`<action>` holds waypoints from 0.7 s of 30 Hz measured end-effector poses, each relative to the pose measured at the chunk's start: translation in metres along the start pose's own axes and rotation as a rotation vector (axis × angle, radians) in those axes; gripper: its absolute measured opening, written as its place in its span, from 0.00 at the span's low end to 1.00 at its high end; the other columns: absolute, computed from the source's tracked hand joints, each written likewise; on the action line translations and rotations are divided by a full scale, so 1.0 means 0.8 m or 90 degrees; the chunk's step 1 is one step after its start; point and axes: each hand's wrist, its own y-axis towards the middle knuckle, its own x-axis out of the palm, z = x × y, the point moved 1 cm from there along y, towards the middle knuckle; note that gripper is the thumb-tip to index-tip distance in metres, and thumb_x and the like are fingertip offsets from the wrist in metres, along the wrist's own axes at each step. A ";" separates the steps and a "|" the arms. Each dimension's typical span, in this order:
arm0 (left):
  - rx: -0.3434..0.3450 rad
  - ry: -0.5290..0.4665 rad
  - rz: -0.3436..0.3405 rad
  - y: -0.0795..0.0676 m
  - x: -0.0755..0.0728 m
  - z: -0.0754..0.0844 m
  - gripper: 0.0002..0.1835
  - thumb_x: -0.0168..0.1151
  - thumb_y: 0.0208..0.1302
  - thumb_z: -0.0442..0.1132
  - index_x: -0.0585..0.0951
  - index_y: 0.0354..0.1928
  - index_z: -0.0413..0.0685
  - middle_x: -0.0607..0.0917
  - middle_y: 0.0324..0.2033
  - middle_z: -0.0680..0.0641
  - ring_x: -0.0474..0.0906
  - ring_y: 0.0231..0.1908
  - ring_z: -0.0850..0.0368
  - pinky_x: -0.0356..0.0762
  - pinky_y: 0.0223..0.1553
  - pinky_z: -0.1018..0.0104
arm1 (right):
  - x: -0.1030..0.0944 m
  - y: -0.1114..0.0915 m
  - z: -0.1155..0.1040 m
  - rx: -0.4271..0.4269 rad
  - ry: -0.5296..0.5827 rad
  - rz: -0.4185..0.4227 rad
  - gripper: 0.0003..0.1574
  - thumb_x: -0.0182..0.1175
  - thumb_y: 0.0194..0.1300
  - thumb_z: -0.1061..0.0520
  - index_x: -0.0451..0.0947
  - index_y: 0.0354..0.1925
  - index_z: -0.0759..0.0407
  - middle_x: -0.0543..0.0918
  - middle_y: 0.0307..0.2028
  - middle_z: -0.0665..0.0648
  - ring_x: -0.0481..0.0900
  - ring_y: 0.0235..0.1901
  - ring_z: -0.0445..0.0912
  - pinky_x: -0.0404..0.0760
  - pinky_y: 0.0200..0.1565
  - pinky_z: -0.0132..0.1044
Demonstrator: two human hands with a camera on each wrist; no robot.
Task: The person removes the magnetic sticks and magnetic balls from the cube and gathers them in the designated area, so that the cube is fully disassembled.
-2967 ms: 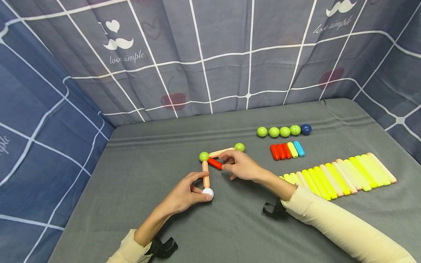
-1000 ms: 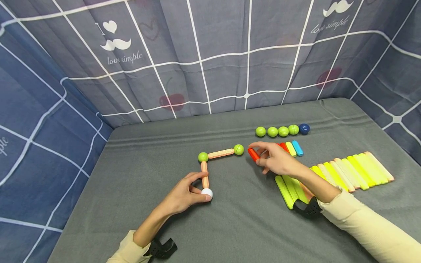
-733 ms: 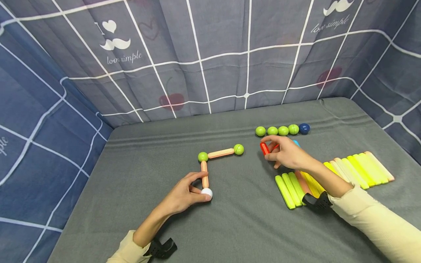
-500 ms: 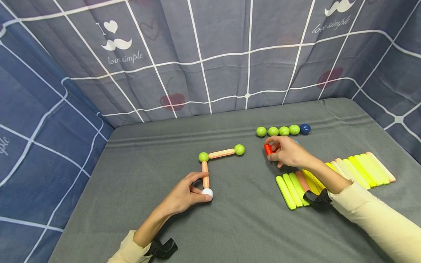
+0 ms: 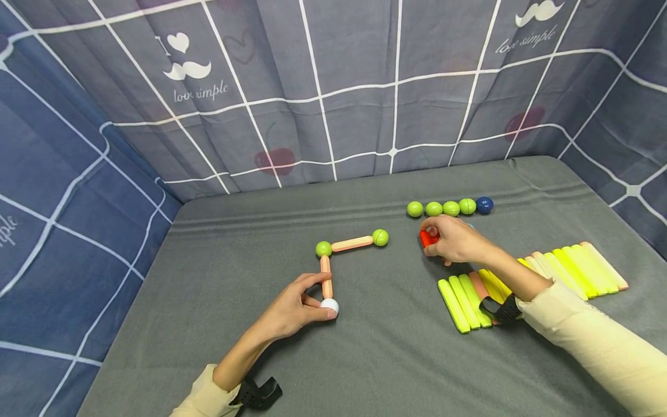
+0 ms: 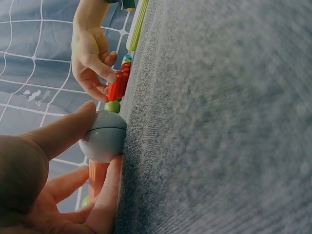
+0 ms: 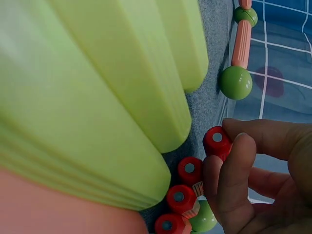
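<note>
Between the thumb and fingers of my right hand (image 5: 458, 240) a short red magnetic rod (image 7: 217, 140) is pinched. Several more red rods (image 7: 178, 196) with silver magnet ends lie right beside it in the right wrist view. My left hand (image 5: 292, 310) grips a white ball (image 5: 330, 305), with its index finger along a pink rod (image 5: 326, 288). That rod joins the ball to a green ball (image 5: 323, 249). From there a second pink rod (image 5: 351, 243) runs to another green ball (image 5: 380, 237), making an angled chain. The right hand mostly hides the short rods in the head view.
Behind the right hand, several green balls (image 5: 433, 209) and one dark blue ball (image 5: 484, 205) form a row. Long yellow, green and pink rods (image 5: 568, 272) lie side by side at the right, partly under the right forearm. A checked curtain (image 5: 354, 116) hangs along the back.
My right hand has carried the red rod from beside the corner green ball rightward to the other short rods. The left hand keeps its grip on the white ball.
</note>
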 end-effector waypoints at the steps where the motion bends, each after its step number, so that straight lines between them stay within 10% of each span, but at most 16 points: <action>1: 0.000 0.000 0.000 0.000 0.000 0.000 0.39 0.78 0.52 0.39 0.72 0.67 0.47 0.72 0.61 0.47 0.81 0.37 0.55 0.80 0.34 0.66 | 0.000 0.000 0.000 -0.001 -0.001 -0.001 0.30 0.67 0.57 0.66 0.72 0.57 0.74 0.76 0.44 0.68 0.78 0.13 0.45 0.80 0.22 0.39; 9: 0.011 0.011 0.010 0.000 0.001 -0.001 0.40 0.79 0.51 0.38 0.73 0.67 0.46 0.74 0.59 0.48 0.81 0.36 0.55 0.80 0.34 0.67 | 0.003 0.001 0.003 -0.009 0.000 -0.006 0.27 0.61 0.59 0.72 0.72 0.58 0.76 0.75 0.44 0.70 0.77 0.13 0.45 0.80 0.21 0.38; 16: 0.010 0.004 0.007 0.000 0.001 -0.001 0.40 0.79 0.51 0.37 0.72 0.67 0.46 0.73 0.60 0.47 0.81 0.37 0.55 0.80 0.35 0.67 | 0.004 0.005 0.002 -0.050 -0.016 -0.021 0.25 0.62 0.59 0.72 0.78 0.57 0.69 0.68 0.15 0.54 0.75 0.09 0.46 0.75 0.18 0.39; 21: 0.005 0.007 0.008 0.000 0.001 -0.001 0.40 0.79 0.51 0.38 0.72 0.67 0.47 0.74 0.59 0.47 0.81 0.37 0.55 0.80 0.34 0.66 | 0.005 0.005 0.002 -0.042 -0.038 -0.012 0.25 0.63 0.58 0.70 0.77 0.55 0.73 0.75 0.22 0.58 0.76 0.10 0.44 0.78 0.19 0.38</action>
